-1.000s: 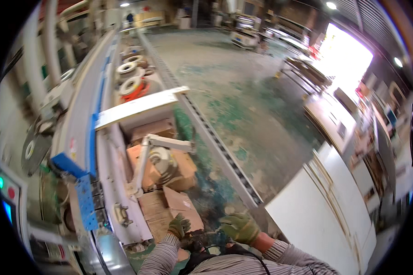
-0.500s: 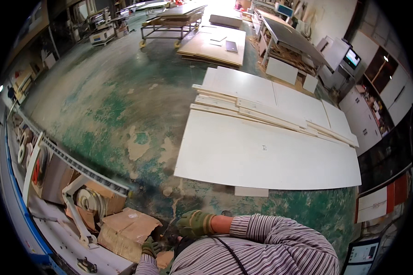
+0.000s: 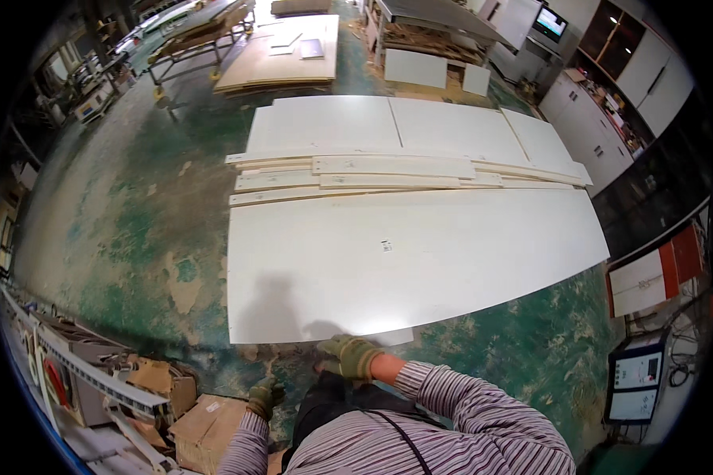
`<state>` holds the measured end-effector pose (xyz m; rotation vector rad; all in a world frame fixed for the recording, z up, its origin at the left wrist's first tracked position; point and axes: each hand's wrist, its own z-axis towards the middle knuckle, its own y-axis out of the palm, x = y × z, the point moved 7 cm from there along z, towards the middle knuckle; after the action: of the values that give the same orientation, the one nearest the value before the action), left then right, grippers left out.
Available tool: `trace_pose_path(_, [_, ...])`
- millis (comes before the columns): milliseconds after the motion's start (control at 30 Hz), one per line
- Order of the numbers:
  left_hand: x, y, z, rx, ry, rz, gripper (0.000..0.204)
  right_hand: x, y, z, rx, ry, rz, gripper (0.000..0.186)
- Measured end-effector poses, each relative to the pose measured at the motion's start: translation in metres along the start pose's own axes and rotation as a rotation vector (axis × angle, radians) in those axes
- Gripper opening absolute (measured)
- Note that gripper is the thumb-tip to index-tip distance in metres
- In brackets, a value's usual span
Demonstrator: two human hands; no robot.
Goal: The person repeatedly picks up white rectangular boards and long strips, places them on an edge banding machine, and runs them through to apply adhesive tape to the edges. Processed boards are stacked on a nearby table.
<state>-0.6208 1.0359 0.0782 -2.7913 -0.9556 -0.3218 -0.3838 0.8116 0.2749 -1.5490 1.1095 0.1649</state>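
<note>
My right hand (image 3: 347, 356), in an olive-green glove, is in front of my body, just off the near edge of a large white panel (image 3: 428, 245) lying on the floor. Its fingers are loosely bent and apart, with nothing seen in them. Lower and further left hangs my left hand (image 3: 264, 397), gloved alike, near a brown cardboard box (image 3: 207, 431). Its fingers look loosely bent with the thumb apart, and it holds nothing I can see. Several narrow white strips (image 3: 396, 166) lie stacked across the panel's far side, with more white panels (image 3: 325, 127) behind them.
At the lower left is a machine with a long slotted rail (image 3: 95, 376). Stacked boards (image 3: 281, 67) lie on the floor at the far left, beside a wheeled trolley (image 3: 198, 47). A workbench (image 3: 444, 24) stands behind, white cabinets (image 3: 586, 119) to the right, and a control box (image 3: 635, 380) at lower right.
My view has turned right and nearer to the panels, which now sit further left. My right hand has come close to the large panel's near edge; my left hand has moved away from the box.
</note>
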Motion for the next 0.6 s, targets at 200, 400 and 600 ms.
trace_pose_path(200, [0.1, 0.124, 0.101, -0.393, 0.116, 0.09, 0.046, 0.108, -0.059, 0.016, 0.278, 0.257, 0.028, 0.064])
trace_pose_path(400, [0.191, 0.27, 0.108, -0.386, 0.098, 0.065, 0.051, 0.229, -0.125, 0.036, 0.36, 0.463, 0.013, 0.087])
trace_pose_path(600, [0.226, 0.335, 0.161, -0.324, 0.31, 0.077, 0.037, 0.344, -0.228, 0.116, 0.469, 0.559, -0.196, 0.102])
